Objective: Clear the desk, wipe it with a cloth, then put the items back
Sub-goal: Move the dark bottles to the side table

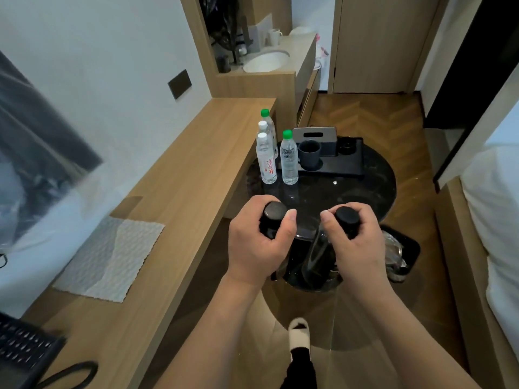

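Left hand (259,242): fingers curled tight round the neck of a dark bottle (273,220), thumb across just under the black cap. Right hand (358,242): same grip on a second dark bottle (317,256), thumb and forefinger wrapped below its cap, smoky body hanging down under the palm. Both bottles upright-ish, held over the near edge of the round black side table (373,186); cannot tell if either base is touching it.

Further out on that table: four clear water bottles (289,161) bunched at its left side, two green caps, two white; just beside them a black tray (345,167) carrying a dark mug (309,153) and a grey tissue box (316,136).

To the left, the long wooden bench (196,153) looks mostly cleared. Grey cloth (109,256) lies flat on it near the front, nobody touching it. Keyboard corner (22,346) still sits at the near end.

Judgement: clearing is nearly done, wiping not started. For this step, lower both bottles straight down onto a bare part of the side table, bases flat before letting go, well apart from the water bottles so nothing topples. Release one at a time. Bottles look glassy and top-gripped, so a swing could knock the table edge.
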Action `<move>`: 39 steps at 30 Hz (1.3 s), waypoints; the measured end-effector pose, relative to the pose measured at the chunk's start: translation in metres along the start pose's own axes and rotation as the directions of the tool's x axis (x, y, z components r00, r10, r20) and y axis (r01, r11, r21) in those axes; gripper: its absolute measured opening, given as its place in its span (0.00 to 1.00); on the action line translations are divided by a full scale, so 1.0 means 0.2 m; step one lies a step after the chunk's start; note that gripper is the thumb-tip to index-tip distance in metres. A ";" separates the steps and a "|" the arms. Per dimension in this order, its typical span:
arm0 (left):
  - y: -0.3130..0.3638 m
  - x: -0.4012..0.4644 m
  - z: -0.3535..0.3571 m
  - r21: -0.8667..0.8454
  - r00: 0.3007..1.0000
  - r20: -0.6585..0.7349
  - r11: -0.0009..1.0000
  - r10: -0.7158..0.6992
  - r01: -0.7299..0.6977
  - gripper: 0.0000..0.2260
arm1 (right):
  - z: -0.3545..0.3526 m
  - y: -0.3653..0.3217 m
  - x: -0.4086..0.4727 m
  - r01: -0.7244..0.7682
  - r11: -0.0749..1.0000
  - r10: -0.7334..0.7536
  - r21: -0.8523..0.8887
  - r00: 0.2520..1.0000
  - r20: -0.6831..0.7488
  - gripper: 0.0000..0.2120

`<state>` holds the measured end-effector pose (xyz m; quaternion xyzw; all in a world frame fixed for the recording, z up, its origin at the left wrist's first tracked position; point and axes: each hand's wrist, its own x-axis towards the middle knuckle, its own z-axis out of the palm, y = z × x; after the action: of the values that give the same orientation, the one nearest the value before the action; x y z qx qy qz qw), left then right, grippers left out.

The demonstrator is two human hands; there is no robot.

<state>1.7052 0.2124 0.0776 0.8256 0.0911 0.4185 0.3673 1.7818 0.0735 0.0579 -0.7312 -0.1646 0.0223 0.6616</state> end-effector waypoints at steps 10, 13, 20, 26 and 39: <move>-0.52 0.70 0.35 -0.039 0.999 -0.011 0.999 -0.036 0.036 0.11 | 0.25 0.12 0.84 0.007 1.000 -0.008 -0.021 0.999 -0.047 0.07; -0.61 0.86 0.44 -0.042 0.999 0.011 0.998 -0.038 0.038 0.10 | 0.28 0.15 1.03 -0.014 1.000 0.014 -0.004 0.998 -0.065 0.08; -0.80 1.10 0.68 -0.035 0.998 0.031 0.998 -0.058 0.059 0.08 | 0.33 0.28 1.40 -0.056 0.998 0.057 0.020 0.997 -0.058 0.07; -0.91 1.28 0.93 0.015 0.993 -0.004 0.993 -0.115 0.115 0.10 | 0.28 0.42 1.73 -0.097 0.995 0.097 -0.001 0.995 0.018 0.06; -1.08 1.24 1.31 0.064 0.945 0.120 0.953 -0.303 0.297 0.12 | 0.18 0.89 2.08 -0.168 0.982 0.184 -0.089 0.956 0.227 0.08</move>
<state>2.0948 0.3419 -0.0144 0.8355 0.2014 0.3013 0.4131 2.2040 0.2072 -0.0427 -0.7575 -0.1762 0.1613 0.6076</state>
